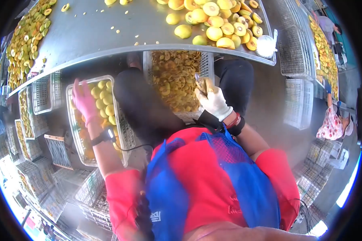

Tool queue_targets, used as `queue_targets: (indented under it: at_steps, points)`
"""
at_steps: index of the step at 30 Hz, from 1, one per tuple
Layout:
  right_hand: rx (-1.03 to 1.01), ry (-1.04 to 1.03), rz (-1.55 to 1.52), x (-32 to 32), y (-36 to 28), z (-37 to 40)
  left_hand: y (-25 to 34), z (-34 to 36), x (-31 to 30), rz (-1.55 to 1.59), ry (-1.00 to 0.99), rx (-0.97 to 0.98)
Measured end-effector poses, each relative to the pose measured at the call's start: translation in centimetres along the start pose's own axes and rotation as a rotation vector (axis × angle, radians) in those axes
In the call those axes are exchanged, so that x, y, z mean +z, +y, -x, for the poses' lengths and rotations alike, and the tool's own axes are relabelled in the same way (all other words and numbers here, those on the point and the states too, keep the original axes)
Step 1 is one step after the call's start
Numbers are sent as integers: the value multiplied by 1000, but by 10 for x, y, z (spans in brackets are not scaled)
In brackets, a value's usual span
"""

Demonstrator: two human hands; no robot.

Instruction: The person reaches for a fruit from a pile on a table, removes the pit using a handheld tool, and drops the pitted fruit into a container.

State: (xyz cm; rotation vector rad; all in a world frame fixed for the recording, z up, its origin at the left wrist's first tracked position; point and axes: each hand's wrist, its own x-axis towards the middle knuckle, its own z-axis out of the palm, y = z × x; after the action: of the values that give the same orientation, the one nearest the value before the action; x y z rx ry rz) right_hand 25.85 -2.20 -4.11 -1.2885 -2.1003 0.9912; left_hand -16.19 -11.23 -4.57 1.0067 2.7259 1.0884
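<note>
My left hand (83,99), in a pink glove, is over the left part of a white crate (71,120) of whole yellow peaches (107,99). Its fingers are stretched out and apart, holding nothing. In a white glove with yellow-stained fingers, my right hand (215,100) is closed around a small knife (197,77), whose short grey end sticks out past the fingers. This hand is above the right side of a crate (206,64) between my knees, which is filled with brownish-yellow fruit pieces (175,76).
Ahead is a metal table (120,26) with a raised rim. Halved peaches (217,20) are heaped at its right, more fruit (28,36) at its left. A white round object (265,46) sits by the right corner. Stacked crates (295,52) stand right; another person (332,124) is beyond.
</note>
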Motion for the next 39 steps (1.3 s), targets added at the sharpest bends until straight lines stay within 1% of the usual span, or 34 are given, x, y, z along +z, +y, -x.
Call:
queue_targets:
  at_steps: [1, 2, 3, 4, 5, 6, 8, 10, 11, 13, 15, 16, 17, 20, 21, 23, 25, 27, 30, 32, 33, 36, 38, 39]
  points:
    - [-41, 70, -17, 1, -3, -2, 30, -9, 7, 118, -34, 167]
    - [-82, 138, -33, -1, -3, -3, 69, -11, 18, 313, -129, 191]
    - [-121, 92, 96, 6, 21, -3, 129, -7, 15, 431, -397, -64]
    - [-49, 4, 126, 2, 22, -2, 146, -17, 41, 330, -507, 130]
    - [23, -83, 154, -2, 22, -2, 176, -17, 64, 255, -541, 323]
    - [96, -169, 182, -6, 21, -2, 213, -12, 79, 114, -632, 427]
    - [80, -117, 82, -14, 19, 2, 251, -12, 138, -48, -879, 500]
    - [94, -81, -2, -28, 15, 7, 265, -12, 202, -242, -999, 541]
    - [74, -56, -43, -36, 12, 9, 266, -6, 213, -350, -899, 633]
    - [116, -58, -86, -48, 15, 16, 270, 9, 231, -557, -689, 816]
    - [133, -50, -99, -56, 19, 24, 260, 5, 248, -417, -733, 764]
    - [124, -45, -89, -60, 21, 25, 260, 1, 247, -349, -750, 733]
    - [110, -44, -80, -62, 23, 26, 256, 1, 243, -74, -804, 509]
    - [32, 30, -218, -62, 22, 24, 247, -3, 195, 686, -1129, 137]
    - [12, 46, -219, -65, 11, 18, 247, 6, 173, 824, -1164, 71]
    - [-94, 74, -237, -68, -5, 7, 251, 32, 129, 1108, -1217, -68]
    - [-208, 101, -214, -70, -23, -3, 257, 53, 97, 1153, -1171, -4]
    - [-275, 101, -190, -68, -31, -12, 257, 71, 81, 1192, -1146, 54]
    - [-330, 112, -128, -70, -47, -17, 260, 100, 65, 1174, -1062, -12]
    - [-371, 147, -121, -69, -54, -17, 269, 118, 54, 1110, -976, 20]
    - [-429, 143, -74, -68, -50, -15, 272, 127, 51, 1095, -935, 46]
    - [-306, 81, -32, -65, -49, -9, 274, 137, 53, 1083, -842, 119]
    - [-308, 76, -82, -59, -45, -6, 271, 143, 66, 1080, -749, 171]
    - [-309, 73, -108, -56, -44, -5, 276, 148, 63, 1108, -685, 198]
